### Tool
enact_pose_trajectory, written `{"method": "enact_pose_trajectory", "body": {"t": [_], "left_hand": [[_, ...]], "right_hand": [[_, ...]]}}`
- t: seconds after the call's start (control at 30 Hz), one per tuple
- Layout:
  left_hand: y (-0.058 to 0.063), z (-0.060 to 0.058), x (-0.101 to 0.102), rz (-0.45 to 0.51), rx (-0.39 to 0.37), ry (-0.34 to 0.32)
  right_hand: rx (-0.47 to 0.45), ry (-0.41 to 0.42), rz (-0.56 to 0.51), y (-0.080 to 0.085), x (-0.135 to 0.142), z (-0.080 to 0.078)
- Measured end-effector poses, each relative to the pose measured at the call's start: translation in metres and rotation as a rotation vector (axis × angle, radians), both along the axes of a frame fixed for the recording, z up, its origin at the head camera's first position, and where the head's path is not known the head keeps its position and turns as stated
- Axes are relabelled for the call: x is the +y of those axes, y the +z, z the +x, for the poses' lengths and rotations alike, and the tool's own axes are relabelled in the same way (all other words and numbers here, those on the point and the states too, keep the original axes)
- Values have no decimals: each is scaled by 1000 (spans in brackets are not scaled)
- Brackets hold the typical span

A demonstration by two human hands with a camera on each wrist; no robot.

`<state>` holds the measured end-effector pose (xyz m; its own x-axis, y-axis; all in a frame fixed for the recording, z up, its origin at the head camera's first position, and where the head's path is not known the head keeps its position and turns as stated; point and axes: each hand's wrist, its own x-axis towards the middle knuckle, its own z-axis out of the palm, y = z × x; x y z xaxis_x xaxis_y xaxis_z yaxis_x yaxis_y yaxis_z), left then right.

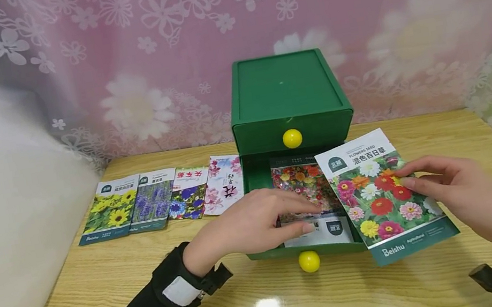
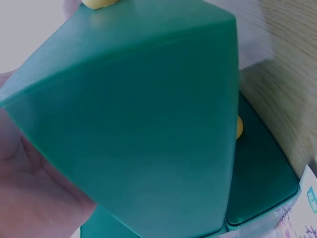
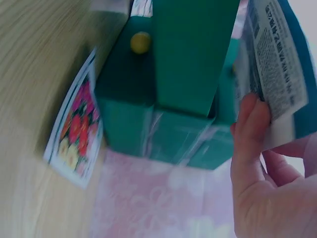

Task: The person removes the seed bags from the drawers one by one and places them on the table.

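My right hand pinches a flower seed packet by its right edge. The packet shows mixed zinnias and hangs partly in front of the drawer's right side. Its printed back faces the right wrist view. A green drawer with a yellow knob is pulled out from a green cabinet. Inside it lies a seed packet with red and orange flowers. Over that packet reaches my left hand, its fingers extended; whether they touch the packet, I cannot tell.
Left of the cabinet, a row of seed packets lies on the wooden table: sunflower, lavender, blue cornflower and pink blossom. Another packet with red flowers lies beside the cabinet in the right wrist view.
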<state>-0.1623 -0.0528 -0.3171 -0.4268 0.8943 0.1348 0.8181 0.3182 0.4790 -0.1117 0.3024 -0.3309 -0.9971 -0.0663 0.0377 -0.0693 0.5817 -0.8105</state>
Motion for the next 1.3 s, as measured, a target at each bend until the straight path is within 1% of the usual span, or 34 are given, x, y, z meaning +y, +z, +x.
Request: {"method": "enact_pose_trajectory", "body": {"t": [0.2,0.33,0.43,0.6,0.77,0.93,1.03,1.23,1.3], "left_hand": [[-3,-1,-2,-3,3,9],[-2,-1,-3,2,15,20],[-1,-1,-4,8,14,24],[-1,-1,-4,16,-2,21],[-3,-1,-6,9,0,28],[-4,-1,-7,12,0,28],[-5,-1,-8,11,4,31],[-5,-2,-9,8,9,42],[-5,-2,-10,7,11,45]], "right_hand": [[-7,-59,71,-10,31,-8],[-46,-106,80,-16,51,-17],[-61,-145,105,-22,62,-24],[-50,-184,183,-34,77,-34],[-60,-182,251,-46,88,-44],[-81,-184,295,-56,93,-53],[-104,-177,316,-59,93,-57],[-162,-132,341,-60,91,-65],[-173,-116,367,-60,91,-67]]}}
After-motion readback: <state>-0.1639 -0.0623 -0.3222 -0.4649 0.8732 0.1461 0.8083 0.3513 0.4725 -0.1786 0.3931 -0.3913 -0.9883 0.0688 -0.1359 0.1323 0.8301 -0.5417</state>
